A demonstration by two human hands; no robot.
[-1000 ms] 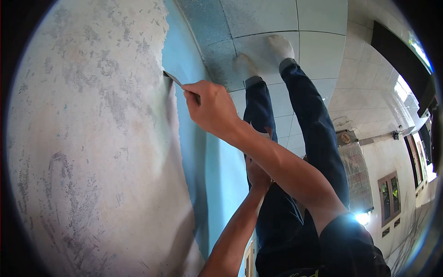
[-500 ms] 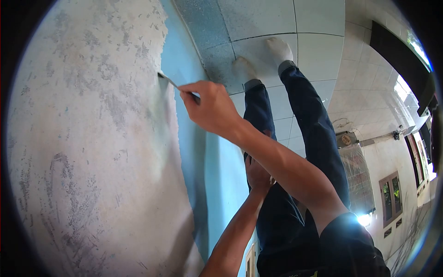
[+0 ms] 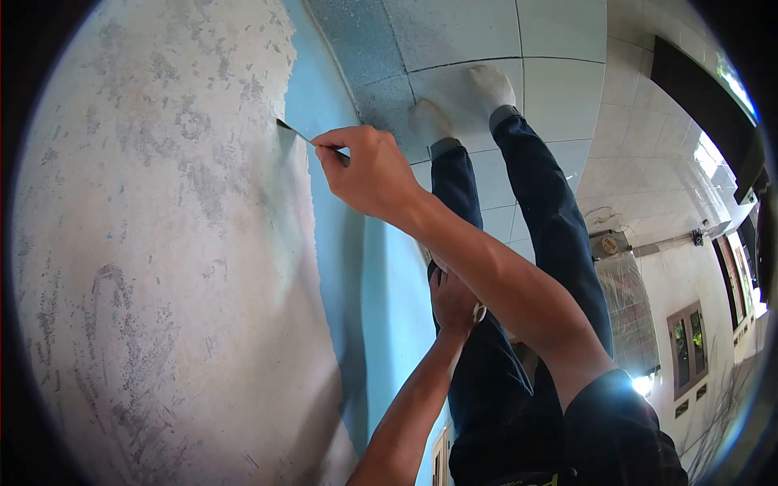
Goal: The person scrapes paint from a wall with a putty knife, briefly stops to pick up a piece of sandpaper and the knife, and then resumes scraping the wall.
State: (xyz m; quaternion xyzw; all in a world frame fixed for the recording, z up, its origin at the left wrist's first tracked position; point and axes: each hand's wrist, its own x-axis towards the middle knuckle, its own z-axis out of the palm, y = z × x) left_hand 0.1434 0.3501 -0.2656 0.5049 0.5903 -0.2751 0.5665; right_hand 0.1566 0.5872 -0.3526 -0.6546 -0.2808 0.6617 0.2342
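Note:
My right hand (image 3: 369, 174) is closed around the handle of a scraper (image 3: 297, 132), whose thin dark blade meets the wall. The blade's edge touches the patchy white and grey wall surface (image 3: 178, 243), near its ragged border with the light blue paint (image 3: 336, 267). Most of the handle is hidden in my fist. Lower down, my left hand (image 3: 454, 301) lies on my dark trouser leg, with a pale band at its wrist. My right forearm passes over it and covers part of its fingers, which appear laid out on the cloth.
Pale floor tiles (image 3: 454, 36) run along the wall's foot, dusty near it. My bare feet (image 3: 490, 87) stand on them. To the right are a covered box-like object (image 3: 628, 300), a brown-framed window (image 3: 687, 348) and a dark beam (image 3: 697, 105).
My right hand and the scraper have shifted slightly up along the wall, and the blade is tilted a little differently. My left hand stays on the leg.

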